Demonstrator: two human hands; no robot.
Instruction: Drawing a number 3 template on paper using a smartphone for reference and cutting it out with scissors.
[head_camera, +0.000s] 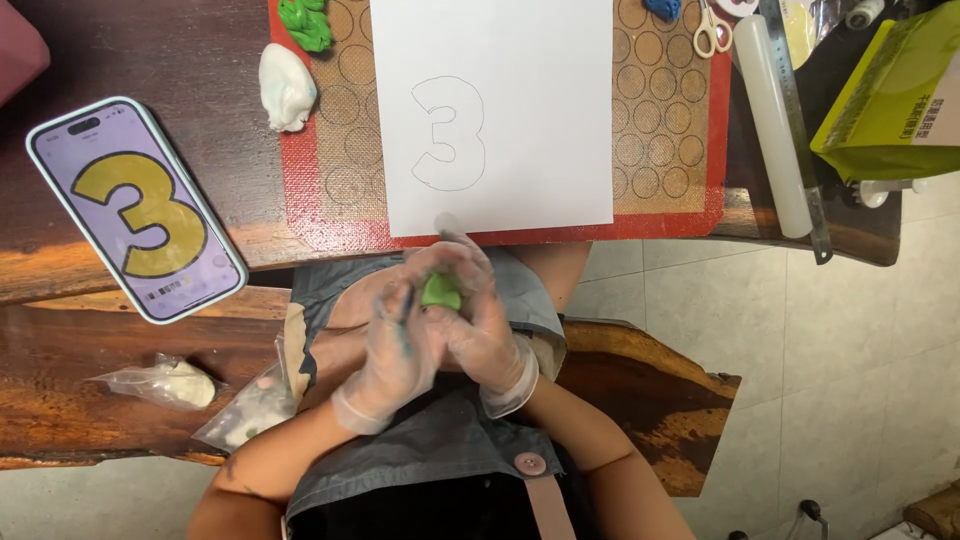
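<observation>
Gloved left hand (395, 350) and right hand (480, 320) close together around a green clay lump (440, 291), mostly hidden, its long axis unreadable. It sits at 6 o'clock from the white paper (520, 100).

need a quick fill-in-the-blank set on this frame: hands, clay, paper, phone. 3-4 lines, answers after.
1. Both hands, in clear gloves, press a lump of ____ clay between them.
2. The white paper on the baking mat bears the outline of a ____.
3. The phone lies to the ____ of the paper in the picture.
4. The lump of clay beside the mat's left edge is ____.

Missing words: green; three; left; white
</observation>
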